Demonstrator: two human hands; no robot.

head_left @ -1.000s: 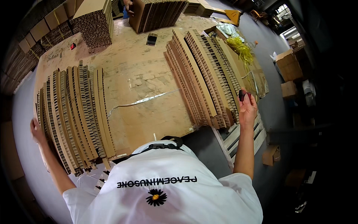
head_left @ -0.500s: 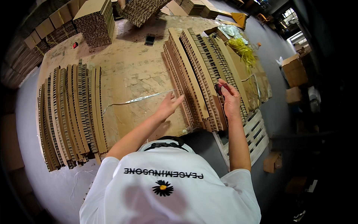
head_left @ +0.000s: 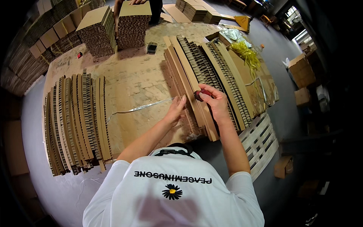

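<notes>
My right hand [head_left: 216, 104] is closed around a small dark red and black object [head_left: 202, 95], whose kind I cannot make out. It is over the upper edge of a long cardboard strip [head_left: 191, 81] in the right-hand pile. My left hand [head_left: 175, 111] is open beside that pile's left side, fingers pointing away from me; whether it touches the cardboard I cannot tell. Behind the right hand lie more honeycomb cardboard strips [head_left: 227, 72], their cells showing. A silvery strap [head_left: 145, 105] runs across the table to the pile, near my left hand.
Another row of honeycomb strips [head_left: 75, 121] lies on the worn table [head_left: 130, 81] at left. At the far side, another person's hand [head_left: 137, 2] rests on a cardboard stack [head_left: 134, 28]. A black tray [head_left: 152, 48], yellow strapping [head_left: 245, 55] and white pallet [head_left: 261, 140] are around.
My right hand has moved left with the dark red object, to the nearer strips. Some strips have shifted left, opening a gap in the pile. The far person's tilted stack now stands upright.
</notes>
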